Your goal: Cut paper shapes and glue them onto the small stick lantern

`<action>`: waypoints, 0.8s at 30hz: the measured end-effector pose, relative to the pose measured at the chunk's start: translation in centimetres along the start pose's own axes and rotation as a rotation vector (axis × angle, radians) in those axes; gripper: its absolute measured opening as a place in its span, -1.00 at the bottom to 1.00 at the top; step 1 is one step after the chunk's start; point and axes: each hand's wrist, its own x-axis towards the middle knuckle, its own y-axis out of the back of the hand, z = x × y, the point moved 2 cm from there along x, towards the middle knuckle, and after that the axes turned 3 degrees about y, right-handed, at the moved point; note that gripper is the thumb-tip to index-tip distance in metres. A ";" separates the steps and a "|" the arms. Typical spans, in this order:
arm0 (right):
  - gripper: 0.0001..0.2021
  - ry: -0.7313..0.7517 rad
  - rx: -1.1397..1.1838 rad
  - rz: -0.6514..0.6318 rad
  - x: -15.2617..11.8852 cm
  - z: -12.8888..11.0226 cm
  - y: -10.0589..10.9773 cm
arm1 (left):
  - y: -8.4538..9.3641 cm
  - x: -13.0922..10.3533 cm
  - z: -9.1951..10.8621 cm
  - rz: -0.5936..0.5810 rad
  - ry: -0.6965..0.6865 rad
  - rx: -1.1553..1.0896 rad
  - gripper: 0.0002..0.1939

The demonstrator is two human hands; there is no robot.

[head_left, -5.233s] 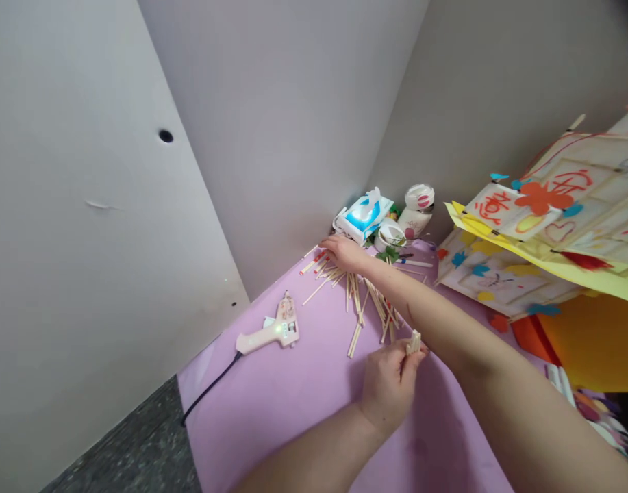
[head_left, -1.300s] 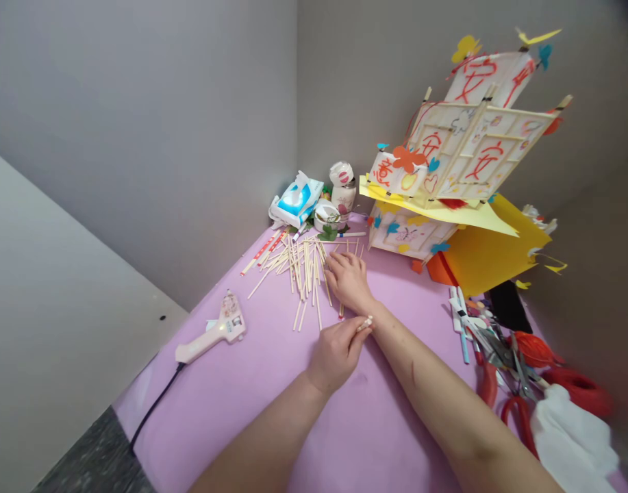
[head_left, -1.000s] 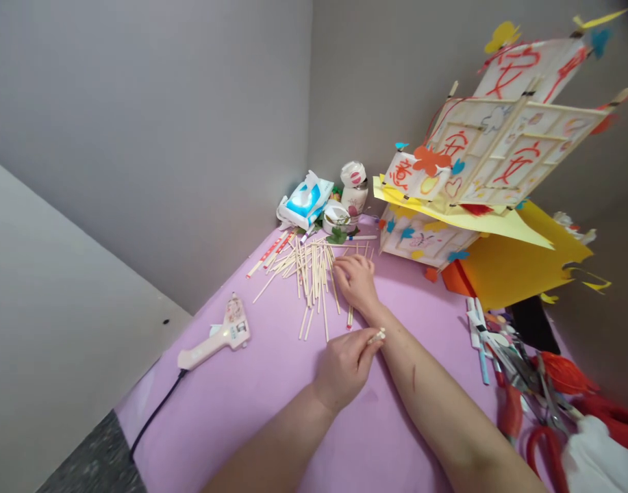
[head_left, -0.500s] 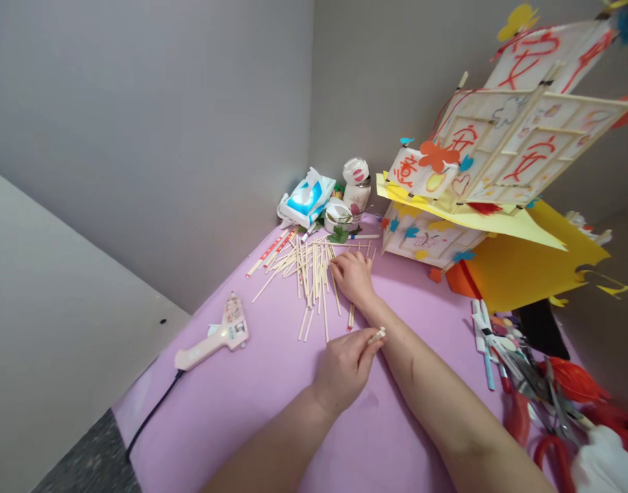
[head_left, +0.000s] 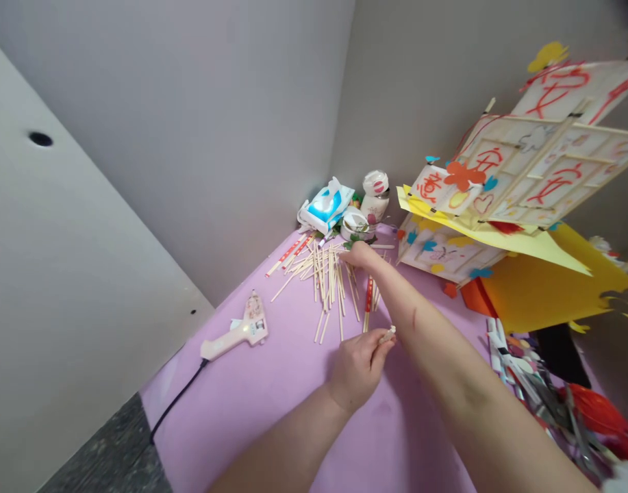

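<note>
My left hand [head_left: 355, 370] is closed in a fist over the purple tabletop, and the pale ends of short wooden sticks [head_left: 388, 335] poke out past the thumb. Beyond it, my right arm stretches forward across the table. My right hand [head_left: 359, 255] is at the far right side of a loose pile of thin wooden sticks [head_left: 321, 277]; its fingers point down and left and are mostly hidden, so their grip does not show. A stick with a red patterned band [head_left: 369, 294] lies below that wrist.
A corded glue gun [head_left: 242, 330] lies at left. Behind the pile stand a wipes pack [head_left: 327, 205] and a white bottle [head_left: 375, 197]. A paper-and-stick model building [head_left: 491, 171] rises at right, with scissors [head_left: 575, 424] and red yarn [head_left: 598, 411] nearer.
My right hand has shifted farther back over the stick pile, its fingers now less visible. The view has turned left. My left hand keeps its closed hold.
</note>
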 end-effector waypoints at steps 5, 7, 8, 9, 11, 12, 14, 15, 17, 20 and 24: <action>-0.80 0.011 0.115 -0.120 -6.5 2.6 1.9 | -0.2 0.1 -0.3 -0.014 0.070 -0.061 -0.79; -0.86 0.017 0.309 -0.042 -9.8 4.1 1.6 | -0.4 0.2 -0.9 -0.018 0.135 -0.080 -0.78; -0.91 0.007 0.434 0.014 -11.4 4.8 1.4 | -0.5 0.3 -1.2 -0.020 0.168 -0.091 -0.78; -0.90 -0.003 0.553 0.061 -12.9 5.4 1.0 | -0.6 0.3 -1.5 -0.024 0.196 -0.105 -0.78; -0.82 -0.008 0.723 0.112 -15.5 6.2 0.5 | -0.9 0.3 -2.0 -0.032 0.231 -0.133 -0.79; -0.81 0.000 0.774 0.122 -16.7 6.4 0.3 | -0.9 0.3 -2.2 -0.036 0.242 -0.142 -0.79; -0.83 0.022 0.847 0.138 -18.9 6.5 0.2 | -1.1 0.2 -2.5 -0.042 0.255 -0.142 -0.79; -0.83 0.035 0.879 0.147 -19.8 6.4 0.2 | -1.2 0.2 -2.5 -0.047 0.259 -0.131 -0.80; -0.83 0.071 0.932 0.152 -21.5 6.2 0.1 | -1.3 0.1 -2.7 -0.063 0.266 -0.095 -0.79; -0.83 0.126 0.957 0.161 -23.2 5.9 -0.4 | -1.5 0.0 -2.7 -0.096 0.272 -0.044 -0.78; -0.86 0.139 0.853 0.296 -24.2 6.5 -1.0 | -1.5 0.0 -2.5 -0.142 0.287 -0.016 -0.76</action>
